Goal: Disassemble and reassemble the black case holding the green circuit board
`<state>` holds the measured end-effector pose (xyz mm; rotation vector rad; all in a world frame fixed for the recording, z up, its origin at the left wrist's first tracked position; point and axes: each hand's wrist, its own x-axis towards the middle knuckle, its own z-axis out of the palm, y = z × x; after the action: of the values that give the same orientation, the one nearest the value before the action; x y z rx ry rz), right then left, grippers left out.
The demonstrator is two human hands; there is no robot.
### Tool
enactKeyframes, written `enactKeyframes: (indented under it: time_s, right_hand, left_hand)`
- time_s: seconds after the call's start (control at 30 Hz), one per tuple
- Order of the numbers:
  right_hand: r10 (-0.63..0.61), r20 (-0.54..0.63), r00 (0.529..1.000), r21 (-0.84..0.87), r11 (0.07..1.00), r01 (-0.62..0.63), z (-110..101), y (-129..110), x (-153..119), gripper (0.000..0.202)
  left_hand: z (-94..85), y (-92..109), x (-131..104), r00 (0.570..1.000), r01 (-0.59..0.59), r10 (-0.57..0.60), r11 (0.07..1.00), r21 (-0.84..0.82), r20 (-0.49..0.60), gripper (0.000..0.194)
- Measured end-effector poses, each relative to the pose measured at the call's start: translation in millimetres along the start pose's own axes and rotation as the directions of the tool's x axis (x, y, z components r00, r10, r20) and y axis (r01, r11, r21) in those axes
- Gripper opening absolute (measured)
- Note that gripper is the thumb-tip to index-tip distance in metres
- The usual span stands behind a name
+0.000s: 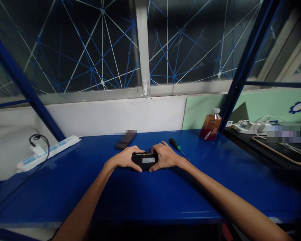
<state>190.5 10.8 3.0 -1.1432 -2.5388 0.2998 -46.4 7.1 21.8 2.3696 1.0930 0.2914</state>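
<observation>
At the centre of the frame, the left hand point(127, 157) and right hand point(164, 156) grip opposite ends of a black device point(145, 161) at the blue table point(130, 197), between the phone point(125, 140) at upper left of it and the screwdriver point(177, 146) at upper right.

The single head view looks forward and down from the wearer's eye level, taking in the blue table point(145, 194) across the lower half and the window point(102, 50) along the top. Both forearms enter from the bottom edge, left and right, and reach the middle of the frame. It stands fairly close above the near edge; no second view shares the scene.
</observation>
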Motion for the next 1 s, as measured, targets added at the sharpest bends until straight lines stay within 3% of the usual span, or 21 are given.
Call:
enactKeyframes:
  time_s: [0.57,1.0]
  right_hand:
    - [-0.009,-0.002,1.000,0.052,0.999,0.009,-0.7,1.2,-0.1,0.071]
    - [-0.037,-0.030,0.999,-0.005,0.999,0.037,1.2,1.0,-0.3,0.071]
  left_hand:
    - [-0.7,4.3,-1.6,0.999,0.041,-0.042,0.999,-0.017,-0.020,0.079]
    - [0.0,3.9,-0.6,0.999,0.027,-0.028,0.999,-0.028,-0.029,0.075]
